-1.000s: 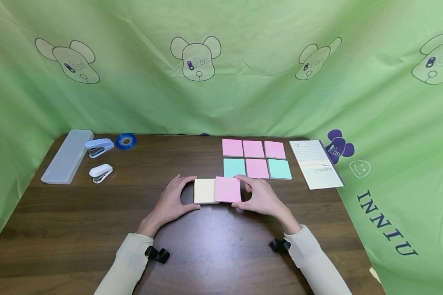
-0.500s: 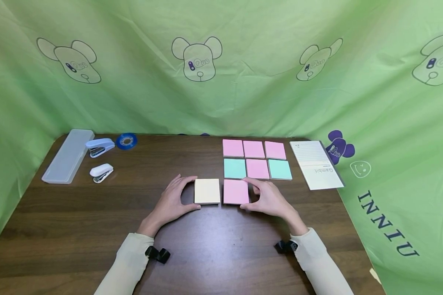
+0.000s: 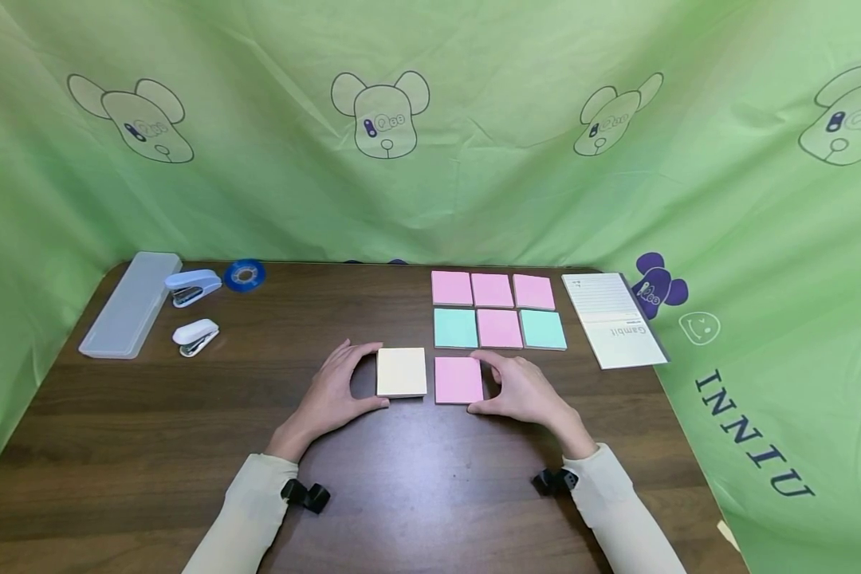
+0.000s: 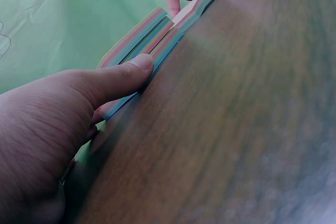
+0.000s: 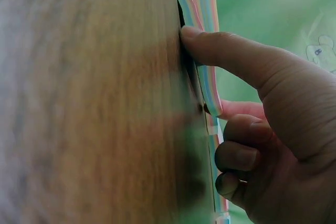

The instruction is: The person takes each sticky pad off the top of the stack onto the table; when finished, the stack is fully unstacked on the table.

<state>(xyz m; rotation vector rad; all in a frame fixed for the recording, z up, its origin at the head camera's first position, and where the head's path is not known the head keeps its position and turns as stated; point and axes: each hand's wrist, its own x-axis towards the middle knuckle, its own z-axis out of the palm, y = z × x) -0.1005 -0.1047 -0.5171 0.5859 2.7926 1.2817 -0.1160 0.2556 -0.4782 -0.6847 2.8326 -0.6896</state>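
My left hand (image 3: 337, 388) holds a stack of sticky notes with a cream top (image 3: 402, 372), thumb at its near side and fingers at the far side. Striped coloured edges of this stack (image 4: 137, 35) show beside the thumb in the left wrist view. To the right, my right hand (image 3: 527, 391) pinches a pink-topped sticky note pad (image 3: 458, 380) between thumb and forefinger. A narrow gap separates this pad from the cream stack. In the right wrist view, the pad's striped edge (image 5: 210, 87) appears tilted slightly off the table, and the other fingers are curled.
Just beyond the right hand lie two rows of pink and teal sticky note pads (image 3: 500, 328). A notepad (image 3: 613, 319) sits at the right. At the left are a translucent case (image 3: 131, 307), a blue stapler (image 3: 192, 285), a white stapler (image 3: 196, 336) and blue tape (image 3: 245, 275).
The right hand has drawn the pink pad rightward off the cream stack's edge, then slightly toward the person. The left hand stays in place on the stack.
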